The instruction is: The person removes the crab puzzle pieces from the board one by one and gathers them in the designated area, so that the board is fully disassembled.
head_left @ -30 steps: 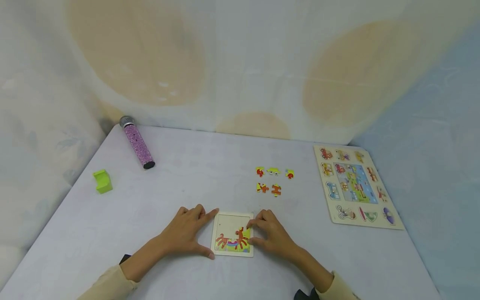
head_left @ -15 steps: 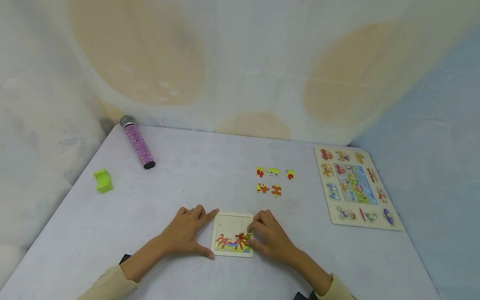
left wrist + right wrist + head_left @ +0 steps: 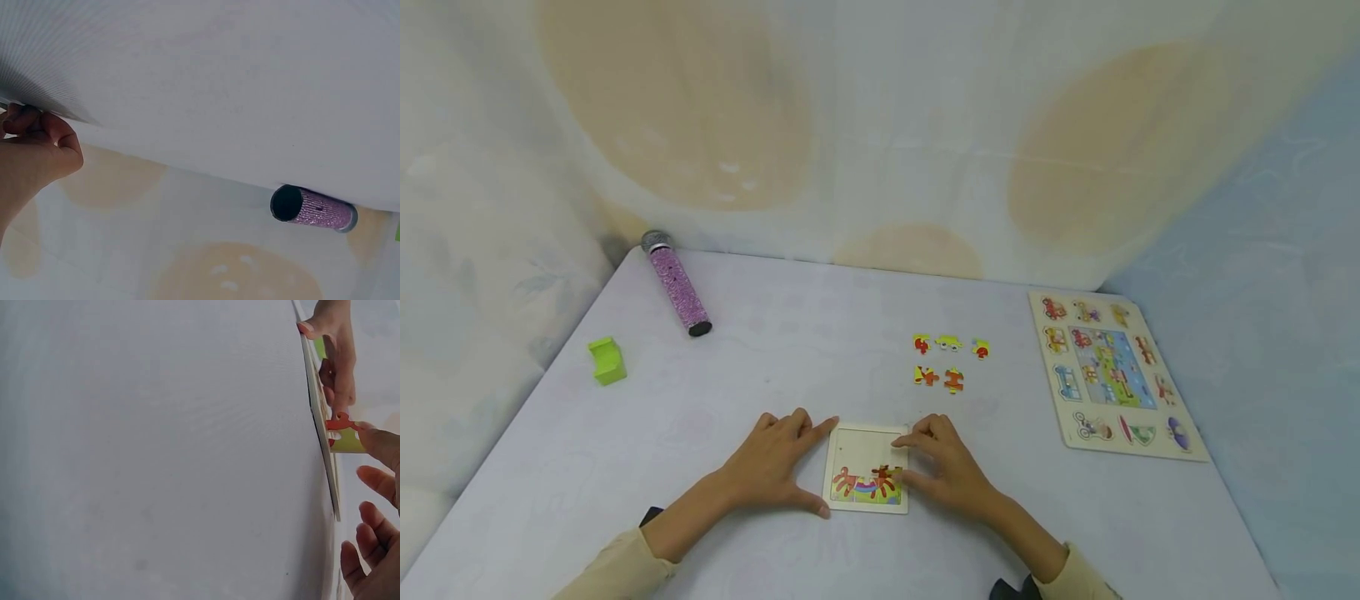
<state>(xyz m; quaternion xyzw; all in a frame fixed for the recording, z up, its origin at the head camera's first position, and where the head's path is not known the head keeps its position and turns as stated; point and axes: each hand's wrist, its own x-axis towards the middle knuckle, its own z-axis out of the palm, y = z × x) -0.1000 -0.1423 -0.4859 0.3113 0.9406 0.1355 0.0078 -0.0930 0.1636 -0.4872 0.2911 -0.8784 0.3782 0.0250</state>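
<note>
A small square wooden puzzle tray (image 3: 865, 431) lies on the table, its lower part filled with pieces of a red animal and a rainbow. My left hand (image 3: 771, 467) rests against the tray's left side, thumb and forefinger spread to its corners. My right hand (image 3: 946, 468) is over the right edge, thumb and forefinger apart. In the right wrist view, a red and yellow-green jigsaw piece (image 3: 351, 439) stands tilted up from the tray, its raised edge touched by the right thumb (image 3: 380, 447). Other fingers of that hand are apart from it. The left fingertips are partly hidden in the left wrist view.
Several loose jigsaw pieces (image 3: 953, 380) lie in two rows beyond the tray. A larger picture puzzle board (image 3: 1054, 425) is at the right. A glittery pink microphone (image 3: 679, 287) and a green block (image 3: 607, 362) lie at the left. Curtains hang behind the table.
The right-hand jigsaw piece has tipped up from lying flat in the tray. My right forefinger has moved slightly up and away from the thumb. The left hand stays put.
</note>
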